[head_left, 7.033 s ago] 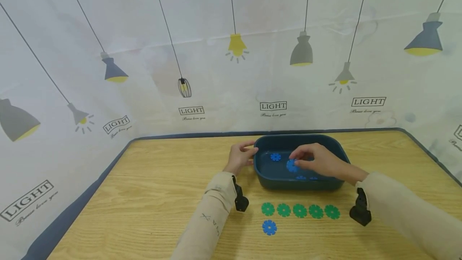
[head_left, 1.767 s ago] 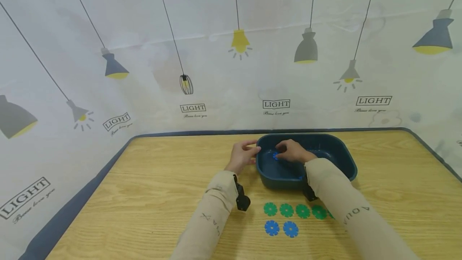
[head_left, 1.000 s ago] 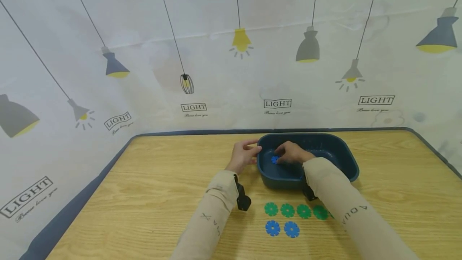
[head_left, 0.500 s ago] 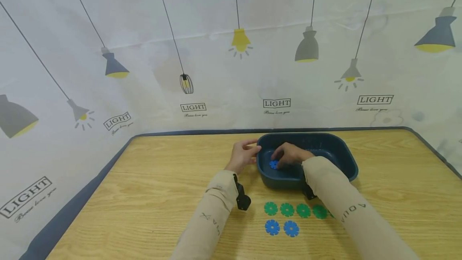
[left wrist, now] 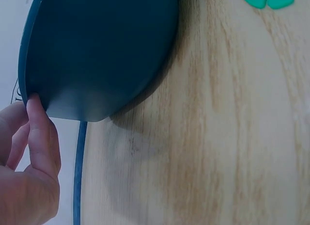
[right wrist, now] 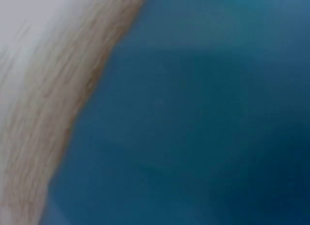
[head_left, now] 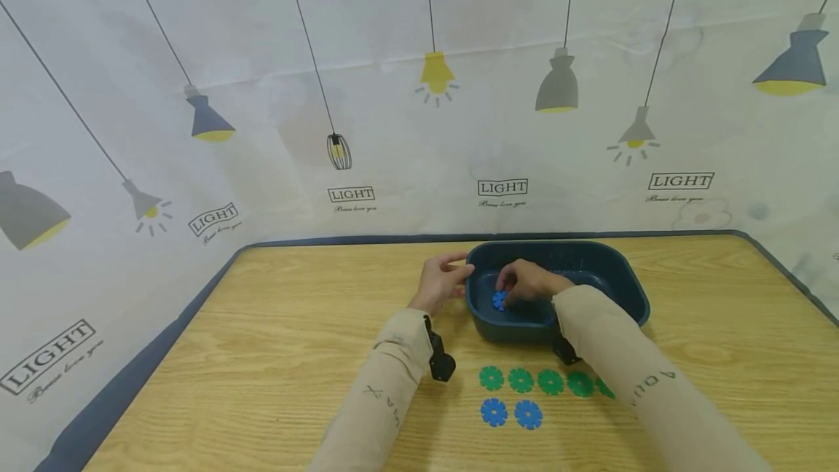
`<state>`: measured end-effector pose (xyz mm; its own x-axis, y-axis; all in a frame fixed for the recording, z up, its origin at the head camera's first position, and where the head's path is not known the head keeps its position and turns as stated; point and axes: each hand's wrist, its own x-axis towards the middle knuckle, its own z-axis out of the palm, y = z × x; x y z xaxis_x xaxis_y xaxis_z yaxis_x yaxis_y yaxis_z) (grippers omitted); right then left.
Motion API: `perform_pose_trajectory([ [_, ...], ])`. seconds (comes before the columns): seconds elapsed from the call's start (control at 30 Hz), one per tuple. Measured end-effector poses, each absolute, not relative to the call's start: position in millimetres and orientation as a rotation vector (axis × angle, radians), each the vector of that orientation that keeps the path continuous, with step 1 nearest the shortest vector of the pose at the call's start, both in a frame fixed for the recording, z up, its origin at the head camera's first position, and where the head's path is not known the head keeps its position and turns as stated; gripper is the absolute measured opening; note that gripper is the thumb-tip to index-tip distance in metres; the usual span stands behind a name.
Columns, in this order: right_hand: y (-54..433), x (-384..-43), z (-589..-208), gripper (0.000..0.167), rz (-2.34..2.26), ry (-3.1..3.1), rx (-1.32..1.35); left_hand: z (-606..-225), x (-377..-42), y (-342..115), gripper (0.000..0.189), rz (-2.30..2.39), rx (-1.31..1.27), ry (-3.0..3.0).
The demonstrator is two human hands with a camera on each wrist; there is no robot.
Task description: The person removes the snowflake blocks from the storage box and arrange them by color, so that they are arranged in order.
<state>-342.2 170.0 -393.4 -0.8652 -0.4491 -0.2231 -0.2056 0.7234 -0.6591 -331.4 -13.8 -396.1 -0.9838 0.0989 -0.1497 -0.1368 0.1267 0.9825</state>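
A dark blue plastic basin (head_left: 481, 328) stands toward the back of the table. My left hand (head_left: 438, 284) holds its left end, the thumb at the rim; the left wrist view shows these fingers (left wrist: 39, 137) against the wall. Inside, my right hand (head_left: 529, 280) pinches a blue snowflake disc (head_left: 500, 301), which is tilted up near the left end. In front of the basin lies a row of several green snowflake discs (head_left: 521, 380). Below that row are two blue discs (head_left: 494, 412), side by side. The right wrist view is blurred and shows neither hand nor disc.
My right sleeve (head_left: 629, 355) crosses the basin's near wall and partly covers the right end of the green row. Behind the wooden table (head_left: 282, 355) hangs a cloth backdrop (head_left: 387, 115) printed with lamps.
A second blue disc now lies on the table, absent 7 seconds ago. My right hand has drawn another disc toward the near side of the basin and tilted it. My left hand stays put.
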Motion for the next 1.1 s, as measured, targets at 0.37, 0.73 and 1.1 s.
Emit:
perform_pose_trajectory([
  [0.37,172,-329,-388,0.01,-0.946,2.534,-0.682,-396,-332,-14,0.03,1.972,-0.038,2.207],
  [0.73,188,-310,-380,0.01,-1.191,2.451,-0.828,-398,-330,-14,0.03,2.002,-0.024,2.197],
  [1.1,209,-284,-363,0.018,-1.345,2.42,-0.696,-398,-331,-14,0.031,2.021,0.004,2.183],
])
